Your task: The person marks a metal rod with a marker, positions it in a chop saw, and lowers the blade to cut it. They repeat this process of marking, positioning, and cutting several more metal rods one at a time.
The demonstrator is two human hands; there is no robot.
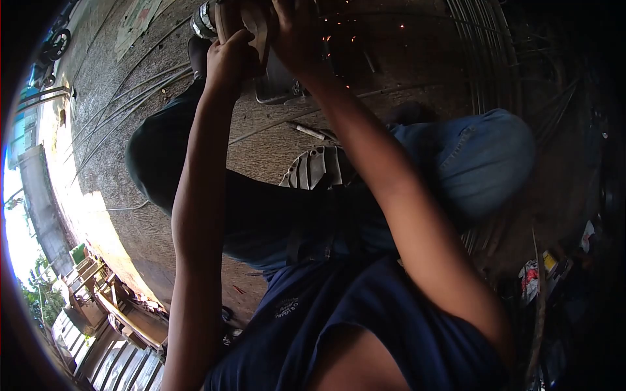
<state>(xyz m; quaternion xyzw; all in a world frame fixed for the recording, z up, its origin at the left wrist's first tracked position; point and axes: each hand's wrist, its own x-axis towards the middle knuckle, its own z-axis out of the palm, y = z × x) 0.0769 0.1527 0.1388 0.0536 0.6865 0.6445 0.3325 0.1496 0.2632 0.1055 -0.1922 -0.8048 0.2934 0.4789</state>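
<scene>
My left hand (231, 63) is closed around a brown, rounded, loop-shaped part (258, 29) at the top edge of the view. On the other side of that part is my right hand (295, 32), fingers bent against something the frame cuts off. A shiny ribbed metal piece (203, 19) sits just left of the loop-shaped part. Beneath both hands lies a dark flat base (277, 91) on the ground. Small orange sparks (353, 40) scatter to the right of my right hand. What kind of tool this is cannot be made out.
Long thin rods (482, 52) lie at the upper right, and more rods (140, 91) cross the ground on the left. My folded legs (482, 159) flank a sandal sole (316, 167). A short pale stick (309, 131) lies nearby. Wooden scraps (117, 303) are piled at lower left.
</scene>
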